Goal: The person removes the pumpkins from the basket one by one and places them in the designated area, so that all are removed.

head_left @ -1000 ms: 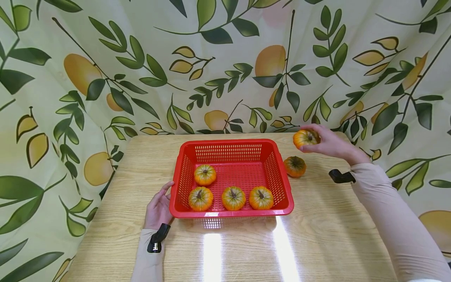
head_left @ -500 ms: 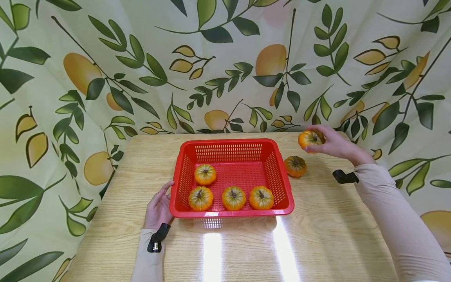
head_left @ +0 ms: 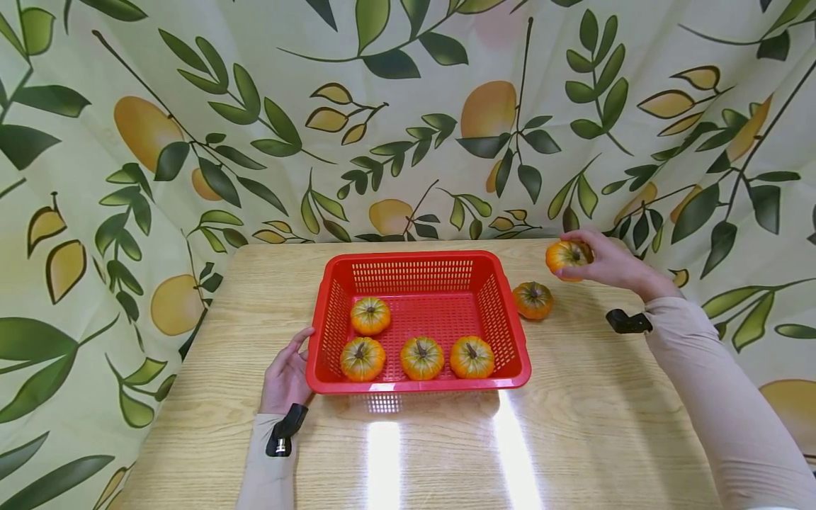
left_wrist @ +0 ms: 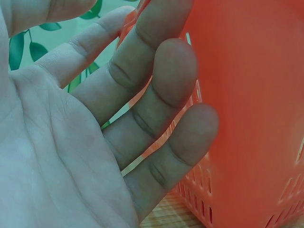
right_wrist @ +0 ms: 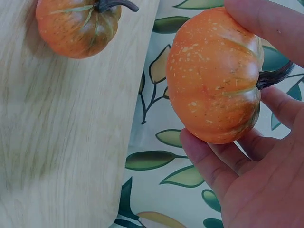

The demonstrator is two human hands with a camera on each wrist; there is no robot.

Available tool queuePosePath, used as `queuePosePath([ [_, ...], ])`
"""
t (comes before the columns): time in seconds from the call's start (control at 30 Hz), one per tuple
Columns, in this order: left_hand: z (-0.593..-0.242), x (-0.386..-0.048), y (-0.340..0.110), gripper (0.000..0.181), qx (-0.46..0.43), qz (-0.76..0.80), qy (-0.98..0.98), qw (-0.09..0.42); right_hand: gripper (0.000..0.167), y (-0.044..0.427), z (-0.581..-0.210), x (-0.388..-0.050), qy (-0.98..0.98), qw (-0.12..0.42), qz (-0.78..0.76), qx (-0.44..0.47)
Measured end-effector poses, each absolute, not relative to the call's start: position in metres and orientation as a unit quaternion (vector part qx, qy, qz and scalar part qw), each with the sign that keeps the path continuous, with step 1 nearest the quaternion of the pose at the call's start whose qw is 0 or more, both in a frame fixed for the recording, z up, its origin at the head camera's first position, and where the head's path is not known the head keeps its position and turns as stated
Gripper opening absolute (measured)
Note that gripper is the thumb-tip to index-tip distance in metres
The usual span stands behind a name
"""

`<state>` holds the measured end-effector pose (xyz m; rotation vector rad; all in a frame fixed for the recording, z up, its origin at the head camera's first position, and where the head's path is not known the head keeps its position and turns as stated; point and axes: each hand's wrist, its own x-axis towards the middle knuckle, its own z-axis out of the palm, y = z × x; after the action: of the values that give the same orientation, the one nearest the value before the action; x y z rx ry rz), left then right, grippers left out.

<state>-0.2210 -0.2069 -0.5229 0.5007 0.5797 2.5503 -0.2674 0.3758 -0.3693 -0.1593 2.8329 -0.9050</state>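
Observation:
At the far right of the table my right hand (head_left: 608, 265) grips a small orange pumpkin (head_left: 564, 260) between thumb and fingers. In the right wrist view this pumpkin (right_wrist: 211, 80) lies sideways in the grasp, its dark stem towards the palm. A second pumpkin (head_left: 533, 302) sits on the wood, close beside the right wall of a red plastic basket (head_left: 421, 387). Inside the basket are several more, one at the left (head_left: 370, 316) and a row along the near side. My left hand (head_left: 287, 382) rests at the basket's left wall, fingers (left_wrist: 175, 71) loosely extended against its outside.
The basket stands mid-table on a light wooden table (head_left: 446, 453). Behind and at both sides hangs a leaf-and-fruit patterned curtain (head_left: 408, 106). The table's far edge runs just behind the basket.
My right hand has drifted to the right and slightly nearer with its pumpkin, away from the basket. The left hand and the basket stay in place.

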Motion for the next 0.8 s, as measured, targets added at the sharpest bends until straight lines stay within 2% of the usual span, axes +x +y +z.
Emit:
queuePosePath([
  [0.8,-0.521,-0.220,-0.206,0.055,0.179,0.932,0.205,0.238,0.075,0.396,-0.389,-0.261,0.950,0.075,-0.301,-0.045],
])
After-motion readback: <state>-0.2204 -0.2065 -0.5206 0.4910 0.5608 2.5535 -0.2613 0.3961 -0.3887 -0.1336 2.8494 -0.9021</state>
